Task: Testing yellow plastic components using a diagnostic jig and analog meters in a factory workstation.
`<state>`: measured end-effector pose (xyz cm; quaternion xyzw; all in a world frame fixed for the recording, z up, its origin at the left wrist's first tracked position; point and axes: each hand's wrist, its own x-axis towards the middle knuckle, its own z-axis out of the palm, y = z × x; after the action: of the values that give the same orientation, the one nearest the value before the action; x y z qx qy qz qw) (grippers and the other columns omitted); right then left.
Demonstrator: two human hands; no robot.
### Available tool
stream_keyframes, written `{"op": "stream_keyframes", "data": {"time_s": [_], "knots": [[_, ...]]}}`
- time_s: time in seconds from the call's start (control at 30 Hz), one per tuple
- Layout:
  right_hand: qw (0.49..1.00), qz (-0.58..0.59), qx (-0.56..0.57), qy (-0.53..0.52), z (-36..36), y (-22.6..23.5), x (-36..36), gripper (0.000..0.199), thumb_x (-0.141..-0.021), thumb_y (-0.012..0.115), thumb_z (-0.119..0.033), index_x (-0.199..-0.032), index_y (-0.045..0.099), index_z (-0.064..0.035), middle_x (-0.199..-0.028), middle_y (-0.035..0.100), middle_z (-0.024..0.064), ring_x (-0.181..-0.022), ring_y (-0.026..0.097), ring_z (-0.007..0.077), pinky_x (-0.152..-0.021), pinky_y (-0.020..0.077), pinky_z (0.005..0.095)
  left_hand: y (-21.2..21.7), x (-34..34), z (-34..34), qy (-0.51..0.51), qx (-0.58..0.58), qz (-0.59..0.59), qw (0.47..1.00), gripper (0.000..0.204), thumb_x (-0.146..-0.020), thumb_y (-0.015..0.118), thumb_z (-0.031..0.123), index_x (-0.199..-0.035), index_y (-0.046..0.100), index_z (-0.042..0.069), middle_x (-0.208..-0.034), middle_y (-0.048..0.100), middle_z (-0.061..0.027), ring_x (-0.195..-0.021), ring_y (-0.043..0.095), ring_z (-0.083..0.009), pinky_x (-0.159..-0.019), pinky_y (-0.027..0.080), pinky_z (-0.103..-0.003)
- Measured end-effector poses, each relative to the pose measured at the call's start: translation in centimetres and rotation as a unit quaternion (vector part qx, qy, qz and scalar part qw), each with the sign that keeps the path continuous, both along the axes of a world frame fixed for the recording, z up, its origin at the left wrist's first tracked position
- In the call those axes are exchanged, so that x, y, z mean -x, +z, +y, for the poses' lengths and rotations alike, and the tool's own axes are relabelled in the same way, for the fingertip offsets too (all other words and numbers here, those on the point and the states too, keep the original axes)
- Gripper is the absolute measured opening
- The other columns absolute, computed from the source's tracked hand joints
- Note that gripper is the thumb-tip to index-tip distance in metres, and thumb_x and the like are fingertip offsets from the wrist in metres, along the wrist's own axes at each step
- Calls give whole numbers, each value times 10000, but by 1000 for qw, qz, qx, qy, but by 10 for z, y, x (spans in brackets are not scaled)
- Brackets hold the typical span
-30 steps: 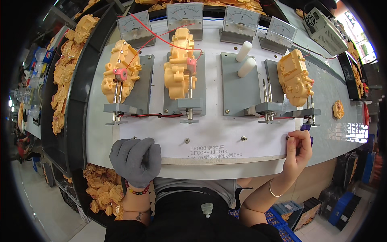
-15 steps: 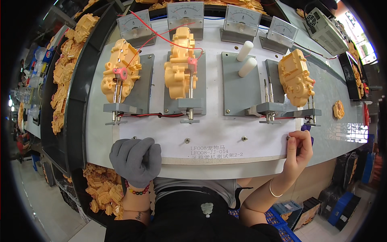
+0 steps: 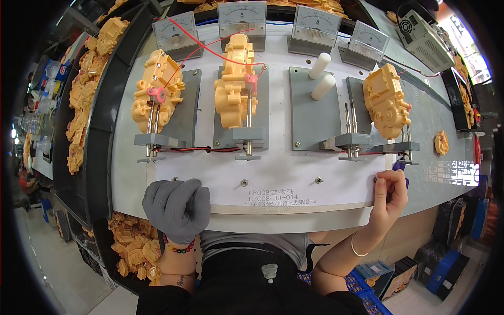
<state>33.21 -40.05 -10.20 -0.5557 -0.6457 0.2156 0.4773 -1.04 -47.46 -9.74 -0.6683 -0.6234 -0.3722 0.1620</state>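
My left hand (image 3: 177, 210), in a grey glove, is closed at the board's near left edge. Its curled fingers hide whatever they hold; the switch spot there is mostly covered. At the near right corner my bare right hand (image 3: 389, 197) pinches a small toggle switch (image 3: 375, 179) between thumb and fingers. Beyond the hands, yellow plastic gearboxes sit on grey fixtures: one at left (image 3: 157, 94), one left of centre (image 3: 234, 84) and one at right (image 3: 386, 102). Red clips with red wires touch the left two. A third fixture (image 3: 302, 123) bears two white posts (image 3: 321, 79) and no gearbox.
Several analog meters (image 3: 241, 21) line the board's back. Two more toggle switches (image 3: 244, 182) stand along the front. A black bin (image 3: 100, 105) of yellow gearboxes flanks the left. A power supply (image 3: 424, 39) and a loose yellow part (image 3: 441, 143) are at right.
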Motion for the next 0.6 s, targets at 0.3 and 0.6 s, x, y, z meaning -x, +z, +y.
{"op": "stream_keyframes", "data": {"time_s": [0.3,0.6], "knots": [[1000,4,5,-3,0,0,1,44,-901,608,-30,-871,589,-3,-757,408,-26,-641,338,58,-588,258,201,0,0,0,0,-3,-2,1000,171,-677,740,104,-838,682,105,-699,594,-27,-617,547,-227,-590,445,-343],[1000,11,5,-3,0,-1,1,41,-901,603,-24,-870,587,-2,-757,405,-30,-639,334,54,-585,255,199,1,-1,0,1,5,-4,1000,175,-677,742,97,-841,680,103,-699,592,-28,-611,544,-228,-587,446,-342]]}}
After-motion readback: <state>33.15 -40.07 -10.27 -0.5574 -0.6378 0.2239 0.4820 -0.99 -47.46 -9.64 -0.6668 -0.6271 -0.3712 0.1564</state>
